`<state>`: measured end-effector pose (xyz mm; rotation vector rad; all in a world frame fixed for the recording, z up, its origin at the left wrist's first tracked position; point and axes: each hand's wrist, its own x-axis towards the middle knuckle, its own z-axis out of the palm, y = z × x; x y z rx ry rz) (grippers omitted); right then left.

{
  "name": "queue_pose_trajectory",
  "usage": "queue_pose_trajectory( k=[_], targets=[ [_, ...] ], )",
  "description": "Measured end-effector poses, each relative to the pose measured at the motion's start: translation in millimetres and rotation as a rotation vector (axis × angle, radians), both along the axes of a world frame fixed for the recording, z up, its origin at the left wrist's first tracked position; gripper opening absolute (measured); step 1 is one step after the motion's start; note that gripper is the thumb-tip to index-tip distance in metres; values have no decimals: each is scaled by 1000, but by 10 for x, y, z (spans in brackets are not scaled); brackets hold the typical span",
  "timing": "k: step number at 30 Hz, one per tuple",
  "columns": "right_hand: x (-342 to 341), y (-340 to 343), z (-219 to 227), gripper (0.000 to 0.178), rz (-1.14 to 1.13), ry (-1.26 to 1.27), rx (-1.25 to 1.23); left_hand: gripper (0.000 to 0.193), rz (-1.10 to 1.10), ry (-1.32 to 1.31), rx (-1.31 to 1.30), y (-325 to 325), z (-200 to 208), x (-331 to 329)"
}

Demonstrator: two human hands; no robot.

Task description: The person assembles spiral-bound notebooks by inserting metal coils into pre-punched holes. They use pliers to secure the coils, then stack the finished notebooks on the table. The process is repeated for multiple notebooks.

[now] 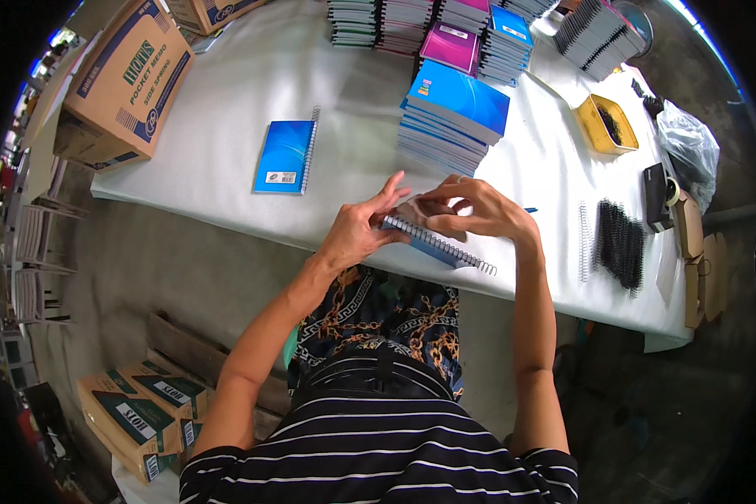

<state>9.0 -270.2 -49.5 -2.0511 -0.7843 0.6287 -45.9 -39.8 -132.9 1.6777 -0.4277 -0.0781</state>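
Note:
At the table's near edge, a small notebook [435,246] is held tilted, with its spiral wire coil [445,239] along the upper side. The coil runs past the notebook's right end. My left hand [363,225] grips the notebook's left end, thumb below and fingers raised behind. Above the coil, my right hand [483,210] has its fingers curled and pinched together; whatever lies between them is hidden. A blue spiral notebook [282,157] lies flat to the left of my hands. Just beyond my hands rises a stack of blue-covered books [458,101].
More notebook stacks [449,46] stand at the back. On the right are a yellow tub [606,124] with dark bits, black coils [620,246], a silver coil [584,241], a tape dispenser [659,197] and a plastic bag [689,151]. A carton [130,84] stands left.

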Motion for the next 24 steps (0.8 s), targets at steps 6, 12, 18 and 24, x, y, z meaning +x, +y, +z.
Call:
queue_pose_trajectory(
  k=[6,12,18,24],
  targets=[
    [-61,-999,244,56,-355,-160,-74,50,-209,129,104,113,224,35],
    [-378,-1119,-140,32,-575,-877,-539,42,-109,-27,-238,137,214,71],
    [-557,-941,-882,45,-574,-940,-545,51,94,-302,245,47,-40,-86],
    [-634,-767,-833,43,-584,-824,-658,60,202,-387,521,-95,-10,-173]
  ],
)
